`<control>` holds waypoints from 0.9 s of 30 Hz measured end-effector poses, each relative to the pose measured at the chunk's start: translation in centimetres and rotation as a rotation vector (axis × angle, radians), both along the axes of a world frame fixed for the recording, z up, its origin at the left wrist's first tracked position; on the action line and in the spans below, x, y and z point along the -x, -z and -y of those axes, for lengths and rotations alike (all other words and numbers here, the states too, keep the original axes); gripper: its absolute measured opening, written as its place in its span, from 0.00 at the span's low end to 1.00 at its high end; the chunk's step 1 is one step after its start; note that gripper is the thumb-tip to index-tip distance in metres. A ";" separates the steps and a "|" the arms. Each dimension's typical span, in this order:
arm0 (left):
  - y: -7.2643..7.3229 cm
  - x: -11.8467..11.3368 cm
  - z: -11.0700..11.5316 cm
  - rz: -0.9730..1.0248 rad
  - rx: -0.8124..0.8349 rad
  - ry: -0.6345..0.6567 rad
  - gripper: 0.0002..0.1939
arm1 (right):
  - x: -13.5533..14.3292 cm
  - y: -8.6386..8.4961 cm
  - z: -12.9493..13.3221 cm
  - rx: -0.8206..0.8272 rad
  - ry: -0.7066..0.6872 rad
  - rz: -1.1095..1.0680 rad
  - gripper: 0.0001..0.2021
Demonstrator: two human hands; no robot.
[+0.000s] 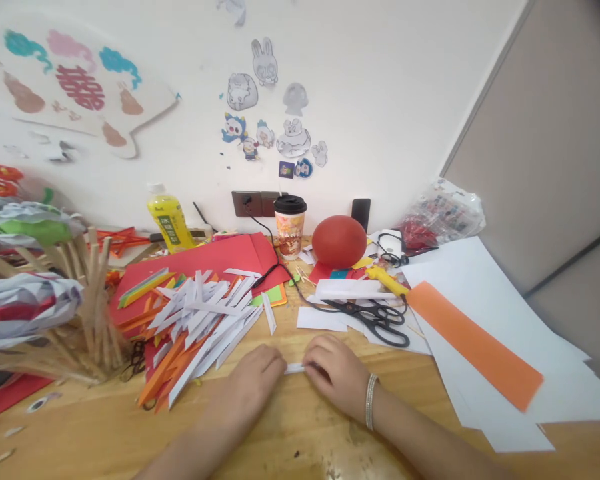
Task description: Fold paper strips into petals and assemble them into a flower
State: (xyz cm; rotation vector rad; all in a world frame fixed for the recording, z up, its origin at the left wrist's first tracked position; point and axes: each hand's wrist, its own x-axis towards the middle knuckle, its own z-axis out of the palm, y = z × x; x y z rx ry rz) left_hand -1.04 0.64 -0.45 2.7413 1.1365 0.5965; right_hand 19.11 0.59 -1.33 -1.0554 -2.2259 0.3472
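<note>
Between my two hands a narrow folded white paper strip (295, 368) lies on the wooden table. My left hand (259, 377) grips its left end, fingers bent and pressed down. At the right end, my right hand (334, 373) closes on the same strip, with a bracelet on that wrist. Both ends of the strip are hidden under the fingers. Left of my left hand is a pile of folded white and orange paper strips (205, 313). Beyond my right hand lie black-handled scissors (380, 320) and a white paper piece (321, 319).
White sheets (465, 287) with an orange strip (475, 343) on top spread at the right. Farther back stand a lidded cup (290, 230), a red balloon (339, 241) and a yellow bottle (170, 220). A yellow glue gun (386, 280) has a trailing cord. Wooden sticks (97, 307) stand left.
</note>
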 end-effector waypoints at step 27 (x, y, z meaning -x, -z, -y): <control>-0.3 4.3 1.2 -0.281 -0.160 0.060 0.26 | -3.4 -1.5 0.4 -0.048 0.010 0.346 0.15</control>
